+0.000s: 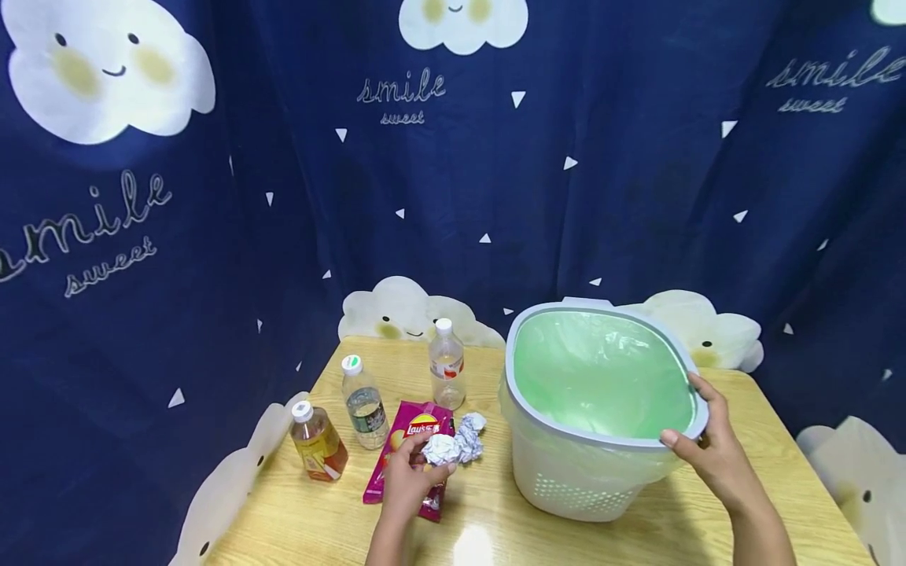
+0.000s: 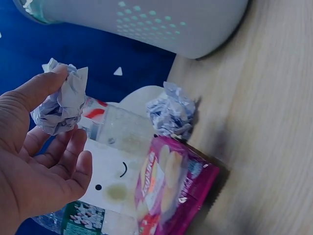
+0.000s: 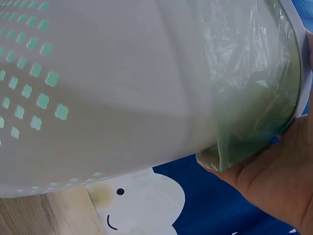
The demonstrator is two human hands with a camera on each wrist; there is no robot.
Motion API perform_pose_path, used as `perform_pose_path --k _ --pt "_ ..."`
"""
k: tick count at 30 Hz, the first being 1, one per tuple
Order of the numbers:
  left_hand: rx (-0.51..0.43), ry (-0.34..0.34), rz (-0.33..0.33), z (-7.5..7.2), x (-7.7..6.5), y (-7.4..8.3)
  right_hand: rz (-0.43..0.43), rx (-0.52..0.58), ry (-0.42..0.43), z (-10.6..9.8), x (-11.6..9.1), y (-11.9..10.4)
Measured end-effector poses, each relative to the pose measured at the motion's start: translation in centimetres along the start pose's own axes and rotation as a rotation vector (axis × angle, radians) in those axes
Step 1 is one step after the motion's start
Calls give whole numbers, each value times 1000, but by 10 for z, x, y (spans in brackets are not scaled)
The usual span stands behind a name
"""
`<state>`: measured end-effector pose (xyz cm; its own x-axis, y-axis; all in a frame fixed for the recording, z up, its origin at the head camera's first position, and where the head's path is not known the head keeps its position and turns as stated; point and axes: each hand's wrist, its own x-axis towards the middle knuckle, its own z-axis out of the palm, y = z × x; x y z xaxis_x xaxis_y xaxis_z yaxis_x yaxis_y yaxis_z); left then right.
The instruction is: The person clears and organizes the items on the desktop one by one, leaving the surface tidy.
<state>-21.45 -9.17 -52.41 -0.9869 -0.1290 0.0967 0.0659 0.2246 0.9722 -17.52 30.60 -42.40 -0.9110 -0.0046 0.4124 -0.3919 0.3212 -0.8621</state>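
My left hand (image 1: pixel 408 481) pinches a crumpled white paper ball (image 2: pixel 63 100) between thumb and fingers, raised above the table. Another crumpled paper ball (image 2: pixel 170 111) lies beyond it, beside a magenta chip bag (image 1: pixel 385 472) that lies flat under the left hand in the head view. At the right, my right hand (image 1: pixel 725 464) grips the rim of a pale basket-style trash bin (image 1: pixel 559 479), thumb on the near side of the rim. A thin green plastic liner (image 1: pixel 594 373) lines the bin and folds over its rim. The right wrist view shows fingers under the liner's overhang.
Left of the chip bag stand a clear water bottle (image 1: pixel 366 413) and a bottle of amber drink (image 1: pixel 318 444). An empty clear bottle (image 1: pixel 447 369) with a white cap stands behind the bag. A dark blue cloud-print curtain (image 1: pixel 453 173) hangs behind the wooden table (image 1: pixel 283 527).
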Motion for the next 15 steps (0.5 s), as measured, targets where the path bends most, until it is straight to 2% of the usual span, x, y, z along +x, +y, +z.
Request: perform_pose_path --k 12,14,15 --pt "-24 16 50 -3 0 23 0 192 57 8 -1 5" --pt "-23 17 55 -3 1 26 5 205 68 9 -2 6" --pt "-23 16 66 -3 3 22 6 211 74 9 -3 6"
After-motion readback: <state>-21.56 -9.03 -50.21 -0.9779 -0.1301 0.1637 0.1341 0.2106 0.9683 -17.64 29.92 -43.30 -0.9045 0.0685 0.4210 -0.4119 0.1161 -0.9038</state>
